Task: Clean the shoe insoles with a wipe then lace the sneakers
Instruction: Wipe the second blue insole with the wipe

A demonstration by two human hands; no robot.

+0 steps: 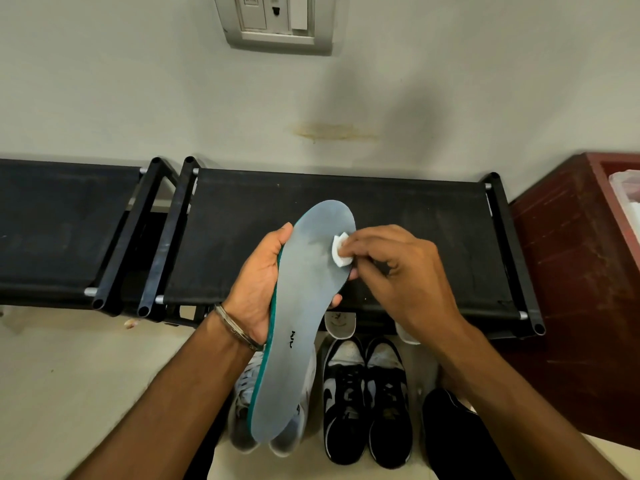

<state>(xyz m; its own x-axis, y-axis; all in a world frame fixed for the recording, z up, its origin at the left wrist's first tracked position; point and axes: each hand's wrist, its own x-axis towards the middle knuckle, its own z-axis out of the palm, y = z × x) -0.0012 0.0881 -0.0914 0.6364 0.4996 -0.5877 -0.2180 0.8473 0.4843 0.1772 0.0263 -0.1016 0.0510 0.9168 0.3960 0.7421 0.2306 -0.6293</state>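
Pale wall (138, 98) at the back with one switch panel (277, 22) up top, and below it two black fabric shoe racks (398, 216) side by side, plus one dark red cabinet (571, 271) off to the right. Floor (86, 375) is light coloured.

Count of stuff: one insole (304, 306), one wipe (340, 250), and two pairs of sneakers on the floor, so a grey pair (277, 434) mostly hidden behind the insole and a black and white pair (367, 400) just right of it. Both black and white ones look laced; can't tell about the grey ones.

Left hand (259, 289) holds the grey insole up over the rack, toe end pointing away, heel end hanging down over the grey pair. Thumb is laid along the left edge, and the fingers (335, 301) are curled round behind, with a tip poking out at the right edge, so it's clamped on the insole. One bangle (235, 329) on that wrist. Insole has a teal underside showing along the left edge.

Right hand (398, 271) pinches the small folded white wipe, fingers bunched together on it, and the wipe is pressed on the insole's top face near the toe end, right side
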